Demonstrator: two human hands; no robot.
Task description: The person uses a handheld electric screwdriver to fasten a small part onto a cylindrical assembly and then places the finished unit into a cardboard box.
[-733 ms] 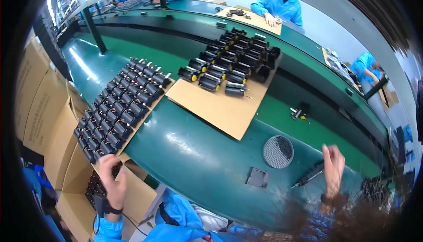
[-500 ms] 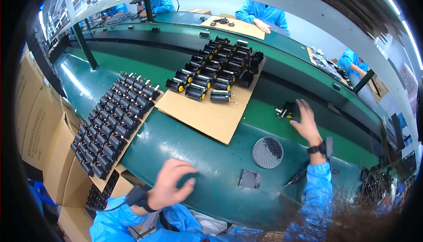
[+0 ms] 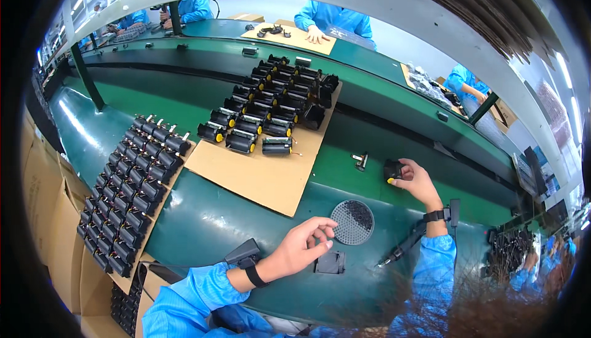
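Observation:
My right hand grips a black plastic housing with a yellow piece showing by the thumb. Left of it on the green belt lies a small black-and-silver part. My left hand, fingers loosely bent and apart with nothing visible in them, hovers over the table. Its fingertips come close to a round grey dish holding many small black pieces. Just below them sits a flat black square plate. A dark electric screwdriver lies between the dish and my right forearm.
A cardboard sheet bears rows of black cylindrical assemblies with yellow ends. Further left, another board carries rows of black units. Cardboard boxes stand at the left. Co-workers in blue sleeves sit across the bench.
My right hand has closed on the black housing and moved it slightly nearer, away from the small part. My left hand has moved right, toward the dish. The whole view has shifted.

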